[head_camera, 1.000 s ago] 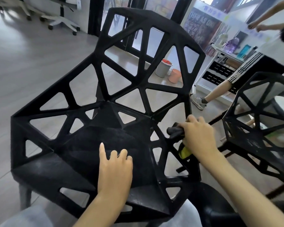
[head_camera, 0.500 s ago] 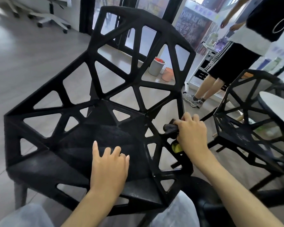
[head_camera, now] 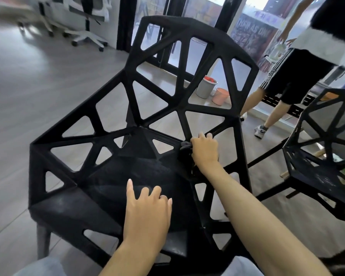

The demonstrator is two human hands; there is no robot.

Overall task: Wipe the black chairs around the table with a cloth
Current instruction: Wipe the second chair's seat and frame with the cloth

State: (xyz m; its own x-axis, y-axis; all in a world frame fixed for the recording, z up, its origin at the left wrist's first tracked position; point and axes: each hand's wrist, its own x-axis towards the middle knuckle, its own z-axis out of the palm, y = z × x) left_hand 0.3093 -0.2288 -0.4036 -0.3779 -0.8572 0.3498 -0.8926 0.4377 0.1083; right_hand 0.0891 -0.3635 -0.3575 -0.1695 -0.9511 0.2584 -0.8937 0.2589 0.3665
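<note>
**Dark cloth held against right side strut of the black lattice chair**

The dark crumpled cloth (head_camera: pixel 184 148) is gripped in the right hand (head_camera: pixel 204 151), fingers curled round it, and is pressed against a strut where seat meets backrest on the chair's right side. The black moulded plastic chair with triangular cut-outs (head_camera: pixel 139 120) is seen front-on, centre frame; matte surface, faceted seat, pale scuffing on the front seat panel. The left hand (head_camera: pixel 147 208) is laid on the seat's front part, fingers loosely extended, nothing grasped.

A second black lattice chair (head_camera: pixel 323 166) of the same pattern is placed to the right, apart from the first. Behind the backrest, a grey plastic bucket with red contents (head_camera: pixel 205 87) and a pink bucket (head_camera: pixel 220 95) are set side by side on the grey wood-grain floor (head_camera: pixel 38 92). A standing person in black striped shorts (head_camera: pixel 291 76) is seen at upper right. White lettering on a dark board (head_camera: pixel 251 36) is visible; partly readable as "AS ON", rest blurred. White office-chair bases (head_camera: pixel 84 36) are at upper left.
</note>
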